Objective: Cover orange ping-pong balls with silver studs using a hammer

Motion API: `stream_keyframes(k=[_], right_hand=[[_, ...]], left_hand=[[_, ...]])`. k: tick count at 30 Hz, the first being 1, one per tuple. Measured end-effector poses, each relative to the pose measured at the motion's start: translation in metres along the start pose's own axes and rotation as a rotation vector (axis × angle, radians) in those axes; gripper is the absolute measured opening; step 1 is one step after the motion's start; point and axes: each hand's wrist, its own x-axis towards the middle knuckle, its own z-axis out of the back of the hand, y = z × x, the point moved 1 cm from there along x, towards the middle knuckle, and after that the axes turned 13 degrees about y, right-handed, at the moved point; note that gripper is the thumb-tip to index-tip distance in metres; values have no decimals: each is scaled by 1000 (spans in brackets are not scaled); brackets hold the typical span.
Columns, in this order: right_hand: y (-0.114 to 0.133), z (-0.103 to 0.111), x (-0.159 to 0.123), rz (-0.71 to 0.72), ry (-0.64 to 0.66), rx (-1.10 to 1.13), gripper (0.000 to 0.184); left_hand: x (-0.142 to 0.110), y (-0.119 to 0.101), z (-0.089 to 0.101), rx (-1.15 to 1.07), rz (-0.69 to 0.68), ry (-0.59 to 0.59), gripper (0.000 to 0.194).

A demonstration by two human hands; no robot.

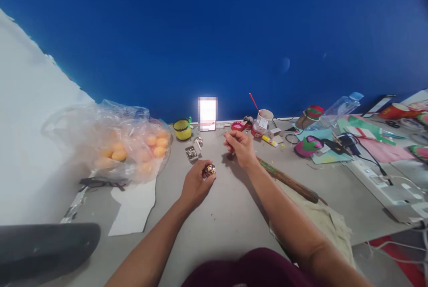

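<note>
A small shiny ball (210, 170), dark with gold and silver spots, rests in the fingers of my left hand (197, 183) just above the grey table. To its right, my right hand (241, 147) is raised with thumb and forefinger pinched together; whatever they hold, if anything, is too small to make out. A little box (191, 153) filled with shiny beads or studs lies beyond my left hand. Behind that box sits another shiny round piece (198, 140). Under my right forearm a brown wooden stick (290, 182) with a green patch lies slantwise.
A plastic bag (130, 144) of orange fruit and black eyeglasses (102, 183) lie at left. At the back stand a yellow mesh cup (182, 130) and a lit phone (207, 115). Papers, cables and a white power strip (377, 184) crowd the right; beige cloth (321, 220) lies near my right forearm.
</note>
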Motion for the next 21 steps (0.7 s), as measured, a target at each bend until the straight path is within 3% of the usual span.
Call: stream_keyframes(k=[4,5,7,10,15,18,21], right_hand=[[29,-1,11,-296,113,367,32],[37,0,13,-332,142,388,30],[48,2,15,-251,166,344,30],[37,5,7,-54,151,37,31],[-26,9,-16,123,155,-673,29],[-45,12,-24,261,359,-940,21],[-45,14,-27,307,433,-1026,20]], left_hand=[[0,-3,3,0,-6,13,34],[0,-4,4,-3,-5,15,34],[-1,-4,5,-16,-1,5,34],[-2,-4,4,-34,-6,-44,34],[-3,-2,3,-65,-1,-54,43],[-3,-1,3,-129,94,-34,53],[-4,-1,4,-141,142,-18,57]])
